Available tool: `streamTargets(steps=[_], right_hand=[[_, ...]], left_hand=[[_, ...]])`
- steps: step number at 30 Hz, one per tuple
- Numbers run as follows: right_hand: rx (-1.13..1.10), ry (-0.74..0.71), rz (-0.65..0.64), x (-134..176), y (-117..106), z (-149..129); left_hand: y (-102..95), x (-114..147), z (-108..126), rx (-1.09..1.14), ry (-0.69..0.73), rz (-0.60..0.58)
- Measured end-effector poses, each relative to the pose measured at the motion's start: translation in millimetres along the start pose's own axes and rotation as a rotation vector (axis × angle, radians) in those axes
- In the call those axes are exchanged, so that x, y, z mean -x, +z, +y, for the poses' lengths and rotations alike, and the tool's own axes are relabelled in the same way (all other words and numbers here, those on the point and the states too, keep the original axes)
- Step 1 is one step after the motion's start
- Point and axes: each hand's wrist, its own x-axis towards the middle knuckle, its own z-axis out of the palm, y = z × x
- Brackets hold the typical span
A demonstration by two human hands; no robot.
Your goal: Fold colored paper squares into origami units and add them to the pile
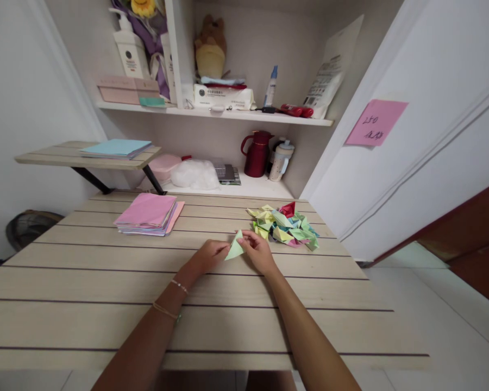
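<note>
Between my hands is a pale green folded paper (235,247), creased into a triangle and held just above the striped wooden table (236,320). My left hand (212,255) is closed, its thumb and fingers pinching the paper's left edge. On the other side, my right hand (257,251) pinches the upper right part of the paper, with the fingers curled over its back. Just beyond my right hand lies a heap of folded paper pieces (285,225) in yellow, green, red, blue and pink.
A stack of coloured paper squares (149,214) sits at the table's back left. Blue sheets (116,147) rest on a small raised shelf (57,155). Behind stand a red jug (257,155) and a bottle (281,161). A pink note (375,122) hangs on the right.
</note>
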Motion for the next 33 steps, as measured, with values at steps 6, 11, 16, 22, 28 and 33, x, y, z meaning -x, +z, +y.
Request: streamTargets(steps=[6, 11, 16, 22, 28, 33], right_hand=[[0.183, -0.132, 0.012, 2, 1, -3], [0.269, -0.24, -0.062, 4, 3, -7], [0.333, -0.239, -0.08, 8, 12, -11], [0.392, -0.183, 0.107, 12, 20, -13], [0.489, -0.141, 0.079, 14, 19, -9], [0.541, -0.126, 0.011, 13, 12, -12]], left_hand=[[2.1, -2, -3, 0.107, -0.015, 0.008], [11.6, -4, -9, 0.376, -0.132, -0.014], [13.3, -3, -12, 0.238, -0.075, 0.07], [16.1, -2, -8, 0.078, -0.093, 0.286], [20.4, -5, -6, 0.347, -0.15, 0.366], [16.2, -8, -10, 0.582, -0.207, 0.277]])
